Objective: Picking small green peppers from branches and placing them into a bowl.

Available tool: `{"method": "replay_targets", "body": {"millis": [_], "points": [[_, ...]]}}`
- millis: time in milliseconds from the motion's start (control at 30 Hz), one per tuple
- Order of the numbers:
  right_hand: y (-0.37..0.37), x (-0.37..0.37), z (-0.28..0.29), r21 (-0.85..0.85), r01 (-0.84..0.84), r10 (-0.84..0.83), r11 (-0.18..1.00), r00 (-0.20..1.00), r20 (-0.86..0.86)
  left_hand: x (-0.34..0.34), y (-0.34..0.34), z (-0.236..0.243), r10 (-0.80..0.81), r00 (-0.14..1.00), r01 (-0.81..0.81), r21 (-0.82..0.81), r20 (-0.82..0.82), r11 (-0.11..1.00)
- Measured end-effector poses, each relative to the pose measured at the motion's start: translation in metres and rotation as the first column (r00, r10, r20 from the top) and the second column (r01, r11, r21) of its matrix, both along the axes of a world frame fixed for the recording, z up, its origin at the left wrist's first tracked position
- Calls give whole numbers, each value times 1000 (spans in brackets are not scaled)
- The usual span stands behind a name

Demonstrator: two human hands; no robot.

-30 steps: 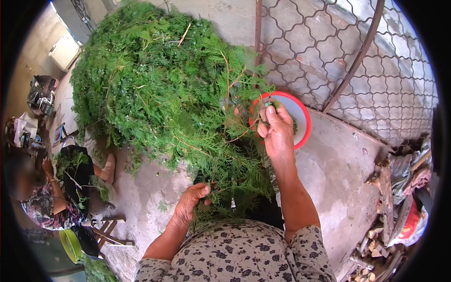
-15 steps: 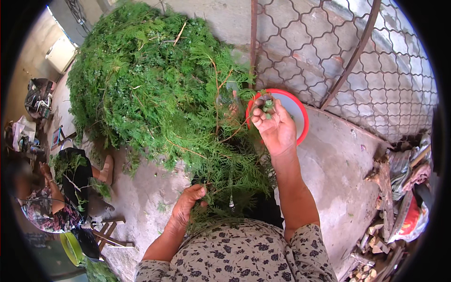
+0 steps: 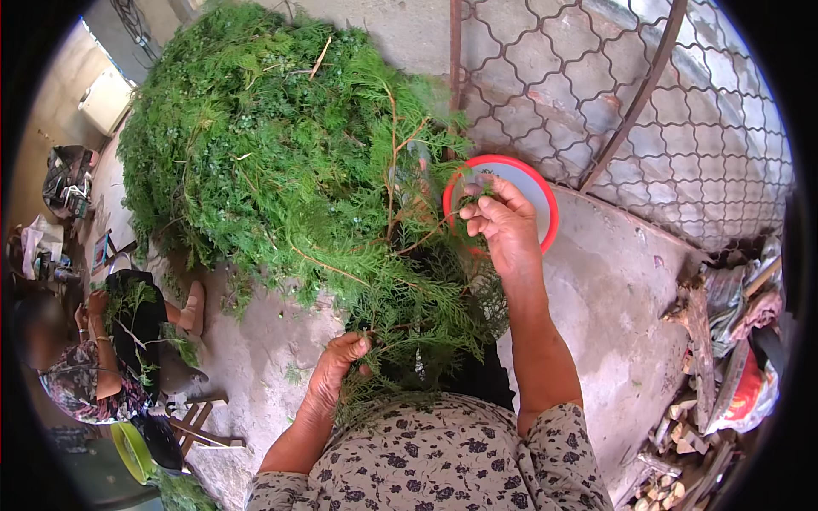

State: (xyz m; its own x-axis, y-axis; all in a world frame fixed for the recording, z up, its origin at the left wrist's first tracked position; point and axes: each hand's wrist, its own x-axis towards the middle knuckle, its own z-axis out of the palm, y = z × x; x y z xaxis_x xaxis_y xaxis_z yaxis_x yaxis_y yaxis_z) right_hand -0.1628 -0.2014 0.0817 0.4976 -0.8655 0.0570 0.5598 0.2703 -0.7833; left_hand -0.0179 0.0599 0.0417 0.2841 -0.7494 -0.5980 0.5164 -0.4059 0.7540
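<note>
A large heap of leafy green conifer cuttings [image 3: 239,145], dotted with small pale cones, stretches toward my body. My left hand [image 3: 339,366] grips a stem of a feathery conifer branch [image 3: 417,315] low in the centre, close to my patterned top. My right hand [image 3: 503,221] is raised beside the branch tips, fingers curled and pinched round small green cones [image 3: 487,192]. Behind and just beyond it is a white basin with a red rim [image 3: 550,209], part of its inside hidden by my hand and foliage.
At left a seated person [image 3: 89,366] handles sprigs beside a wooden folding stool [image 3: 194,426] and a green tub [image 3: 128,447]. A wire-mesh metal panel [image 3: 622,102] leans at upper right; firewood [image 3: 694,358] and crumpled sacks [image 3: 750,315] lie at right. Concrete floor [image 3: 596,298] surrounds the heap.
My right hand opened palm-up, showing small green bits, then turned and curled its fingers again. My left hand shifted slightly left, still on the branch. The view shifted a little.
</note>
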Motion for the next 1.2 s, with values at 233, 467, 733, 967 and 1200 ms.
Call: {"method": "replay_targets", "body": {"millis": [233,467,733,967,1200], "points": [[1,-11,1,-572,-51,-323,818,784,-531,2,0,2,-10,1000,10,-18,3,1000],[-2,-11,-10,-786,100,-613,610,688,-388,-7,-2,17,2,999,-1,30,-37,1000],[-22,-36,-15,-61,160,-169,985,968,-187,5,5,9,-27,1000,26,26,3,999],[-38,-58,-55,315,249,-214,916,966,-143,23,1,-15,92,996,-94,-153,-15,984],[-75,-75,-53,-551,-15,-435,835,596,-675,29,-3,-9,293,904,-353,-158,-313,922]]}}
